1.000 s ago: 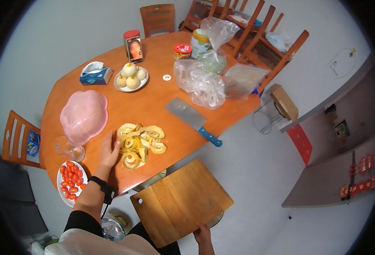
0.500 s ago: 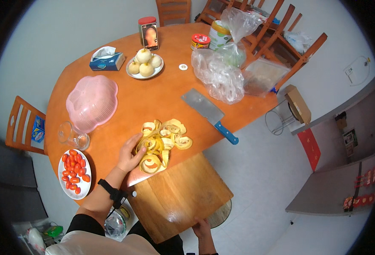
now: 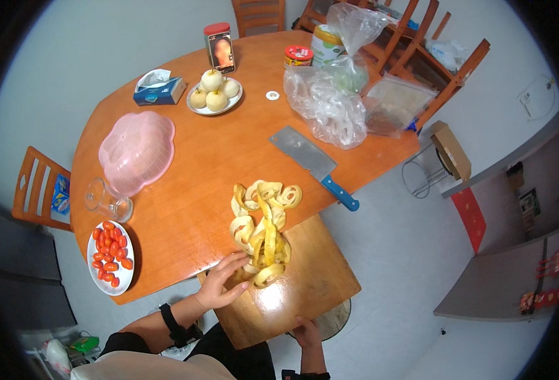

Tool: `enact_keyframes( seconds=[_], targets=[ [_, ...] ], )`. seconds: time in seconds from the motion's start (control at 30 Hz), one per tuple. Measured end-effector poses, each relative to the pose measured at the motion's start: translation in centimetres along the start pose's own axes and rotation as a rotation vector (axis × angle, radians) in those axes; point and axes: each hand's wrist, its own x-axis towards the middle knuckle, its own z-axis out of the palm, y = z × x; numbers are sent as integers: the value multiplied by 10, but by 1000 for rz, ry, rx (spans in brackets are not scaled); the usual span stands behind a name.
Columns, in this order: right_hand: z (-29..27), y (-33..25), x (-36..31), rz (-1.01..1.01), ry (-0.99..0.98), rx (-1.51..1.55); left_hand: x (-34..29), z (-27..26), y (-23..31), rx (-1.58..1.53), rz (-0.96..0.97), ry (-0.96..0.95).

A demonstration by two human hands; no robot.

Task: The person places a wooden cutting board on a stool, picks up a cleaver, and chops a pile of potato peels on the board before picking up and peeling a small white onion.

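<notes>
A pile of curly yellow fruit peels [image 3: 270,240] lies partly on the orange table and partly on a wooden cutting board [image 3: 314,272], which I hold at the table's near edge. My left hand [image 3: 224,282] is open, its fingertips against the left side of the peels. Under the board's near right edge, my right hand [image 3: 307,333] grips the board, with some fingers hidden beneath it. A cleaver [image 3: 305,153] with a blue handle lies to the right of the peels, its handle end reaching past the table edge.
On the table [image 3: 203,158] are a plate of peeled pears [image 3: 216,100], a tissue box [image 3: 159,90], a pink colander [image 3: 137,152], a glass mug [image 3: 109,201], a plate of small red tomatoes [image 3: 127,278], plastic bags [image 3: 330,111] and a propped phone [image 3: 221,52]. Wooden chairs [image 3: 412,57] are stacked behind.
My left hand has swept nearer and to the right, and part of the peel pile has slid from the table onto the board. My right hand still holds the board.
</notes>
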Motion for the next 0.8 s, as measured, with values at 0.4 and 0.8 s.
enact_keyframes(
  seconds=[0.4,0.8],
  targets=[
    [12,-8,-7,-54,78,73,159,-15,-59,184,129,25],
    [6,-9,-4,-36,51,0,92,56,-28,76,386,-261]
  ],
)
